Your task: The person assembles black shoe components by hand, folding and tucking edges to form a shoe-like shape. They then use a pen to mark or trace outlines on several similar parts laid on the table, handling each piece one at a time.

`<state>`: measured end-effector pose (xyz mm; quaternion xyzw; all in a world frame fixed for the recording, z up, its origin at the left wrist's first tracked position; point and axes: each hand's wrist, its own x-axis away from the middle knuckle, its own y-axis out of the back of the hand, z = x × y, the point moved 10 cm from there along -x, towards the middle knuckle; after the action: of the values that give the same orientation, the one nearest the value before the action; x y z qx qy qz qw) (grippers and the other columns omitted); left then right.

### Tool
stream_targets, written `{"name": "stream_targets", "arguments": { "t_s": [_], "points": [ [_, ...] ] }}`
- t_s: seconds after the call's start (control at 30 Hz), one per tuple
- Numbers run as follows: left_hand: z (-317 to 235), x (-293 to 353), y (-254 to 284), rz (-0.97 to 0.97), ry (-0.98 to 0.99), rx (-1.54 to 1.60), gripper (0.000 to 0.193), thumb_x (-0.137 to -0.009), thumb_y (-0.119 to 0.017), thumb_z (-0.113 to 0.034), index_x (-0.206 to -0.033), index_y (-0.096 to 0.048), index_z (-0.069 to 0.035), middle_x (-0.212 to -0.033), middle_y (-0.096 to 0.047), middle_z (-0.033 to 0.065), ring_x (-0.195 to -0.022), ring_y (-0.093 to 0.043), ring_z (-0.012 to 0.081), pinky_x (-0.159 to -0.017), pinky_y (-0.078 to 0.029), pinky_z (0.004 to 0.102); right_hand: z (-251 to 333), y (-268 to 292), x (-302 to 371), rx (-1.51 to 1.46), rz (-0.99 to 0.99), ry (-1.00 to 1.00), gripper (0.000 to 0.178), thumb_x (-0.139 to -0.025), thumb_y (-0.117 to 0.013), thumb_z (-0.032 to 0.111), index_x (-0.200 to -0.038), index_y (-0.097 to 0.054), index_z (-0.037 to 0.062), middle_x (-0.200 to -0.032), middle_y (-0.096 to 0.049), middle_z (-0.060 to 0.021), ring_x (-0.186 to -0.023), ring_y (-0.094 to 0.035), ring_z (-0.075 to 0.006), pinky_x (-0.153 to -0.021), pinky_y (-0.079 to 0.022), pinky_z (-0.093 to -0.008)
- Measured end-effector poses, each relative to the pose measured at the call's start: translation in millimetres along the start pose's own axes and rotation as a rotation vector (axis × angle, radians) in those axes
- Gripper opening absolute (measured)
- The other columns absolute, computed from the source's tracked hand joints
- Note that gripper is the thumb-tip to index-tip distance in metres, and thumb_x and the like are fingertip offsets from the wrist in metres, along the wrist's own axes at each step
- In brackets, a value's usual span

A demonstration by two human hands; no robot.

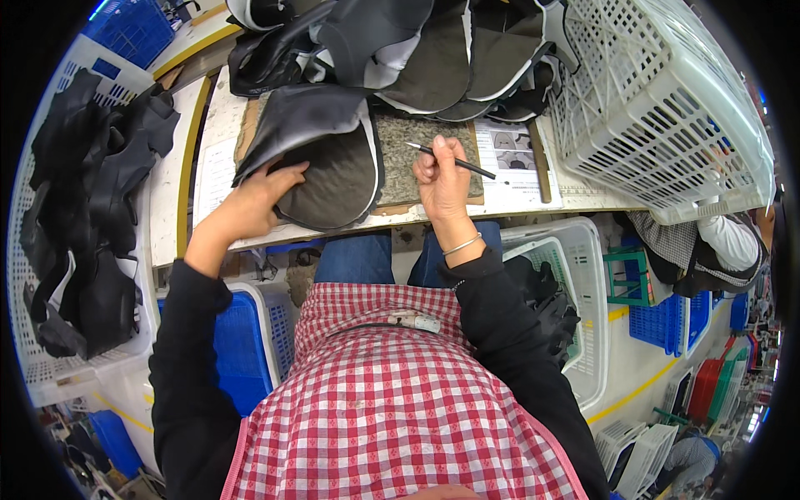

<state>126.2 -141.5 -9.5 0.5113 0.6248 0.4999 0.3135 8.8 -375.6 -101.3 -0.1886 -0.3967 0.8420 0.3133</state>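
Note:
A black leather shoe upper (333,187) with a dark brown lining lies at the front edge of the workbench, its top flap folded back. My left hand (254,198) is closed on its left edge, with the thumb over the lining and the other fingers hidden beneath the leather. To the right, my right hand (443,185) pinches a slim black pen (477,171), its pale tip pointing left toward the upper. This hand hovers over a speckled stone slab (408,171), apart from the upper. Behind them is a heap of similar black uppers (358,37).
A printed sheet (512,190) and a narrow strip (540,162) lie right of the slab. A tilted white crate (583,92) borders the bench's right end. At left stands a white crate (142,321) of black pieces. Below are a blue crate (237,350) and a white bin (593,333). Another person (733,246) sits at right.

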Motion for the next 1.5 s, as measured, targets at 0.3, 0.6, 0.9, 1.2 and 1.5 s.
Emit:
{"name": "stream_targets", "arguments": {
  "t_s": [0.3,0.6,0.9,1.2,1.5],
  "points": [
    [-41,-22,-49,-0.380,-0.004,-0.007,0.088,-0.059,-0.093,-0.024,-0.138,-0.056,-0.016,-0.143,-0.052,0.0065,-0.133,-0.044,0.0319,-0.108,-0.036,0.0463,-7,-5,-3,0.107,0.086,-0.018,0.014,-0.103,-0.065,0.018,-0.106,-0.057,0.0063,-0.086,-0.061,-0.0060,-0.073,-0.055,-0.0114,-0.060,-0.045,-0.0258],
    [3,-58,-30,-0.578,0.000,0.232,0.033,-0.081,-0.080,-0.026,-0.109,-0.069,-0.012,-0.106,-0.064,0.0073,-0.105,-0.062,0.0311,-0.092,-0.050,0.0409,-18,-33,17,0.570,0.313,-0.109,0.016,-0.098,-0.071,0.012,-0.093,-0.057,0.0066,-0.075,-0.058,0.0022,-0.063,-0.047,-0.0046,-0.057,-0.036,-0.0203],
    [1,-54,-35,-0.780,0.125,0.066,0.026,-0.083,-0.076,-0.021,-0.106,-0.069,-0.012,-0.103,-0.064,0.0060,-0.102,-0.063,0.0317,-0.090,-0.051,0.0438,-39,-55,26,1.073,0.435,0.015,0.027,-0.091,-0.079,0.014,-0.081,-0.056,0.0055,-0.070,-0.059,0.0018,-0.063,-0.050,-0.0044,-0.056,-0.042,-0.0241],
    [-1,-56,-32,-0.763,0.122,0.061,0.027,-0.082,-0.077,-0.021,-0.107,-0.068,-0.012,-0.104,-0.064,0.0056,-0.104,-0.063,0.0305,-0.089,-0.051,0.0437,-36,-63,25,1.208,0.441,0.113,0.028,-0.090,-0.078,0.015,-0.078,-0.055,0.0037,-0.066,-0.057,-0.0021,-0.061,-0.050,-0.0088,-0.056,-0.044,-0.0281],
    [2,-56,-34,-0.759,0.120,0.060,0.029,-0.082,-0.077,-0.022,-0.108,-0.067,-0.012,-0.104,-0.064,0.0068,-0.104,-0.063,0.0322,-0.088,-0.051,0.0441,-38,-53,23,1.103,0.419,0.015,0.028,-0.092,-0.077,0.014,-0.078,-0.055,0.0052,-0.070,-0.058,0.0015,-0.066,-0.049,-0.0053,-0.058,-0.043,-0.0257]
  ]
}}
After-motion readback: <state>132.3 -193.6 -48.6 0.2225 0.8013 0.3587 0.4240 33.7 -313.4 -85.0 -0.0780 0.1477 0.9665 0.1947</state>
